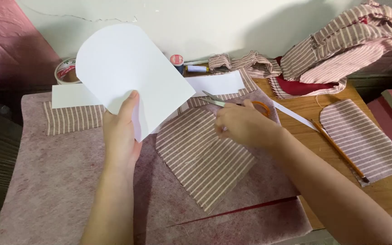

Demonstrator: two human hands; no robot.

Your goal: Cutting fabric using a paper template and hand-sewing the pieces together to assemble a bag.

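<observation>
Forearms enter from the lower edge. Left hand [121, 136] pinches the straight bottom edge of a white paper pattern [130, 75], thumb on top, lifting it upright off the surface so that its rounded end points up and the cloth below is uncovered. Right hand [243, 124] grips a pair of scissors [232, 103] by the orange handle, fingers curled through it, blades pointing left and resting low over the work. Just below both hands lies a striped cloth piece [203, 159], flat on a pink felt mat [55, 181], cut to the same shape as the pattern: one rounded end, one straight end. Its edges are fully exposed, with bare mat on the left and near sides.

Outward: a white paper strip [216, 84] and a smaller striped scrap [71, 119] lie behind the pattern; a tape roll [66, 70] and thread spools [178, 61] stand by the wall. On the bare wooden surface [386, 193] to the right rest a pencil [339, 149] and a second rounded striped piece [364, 138], well apart from the hands. A heap of striped fabric [341, 43] fills the far right corner.
</observation>
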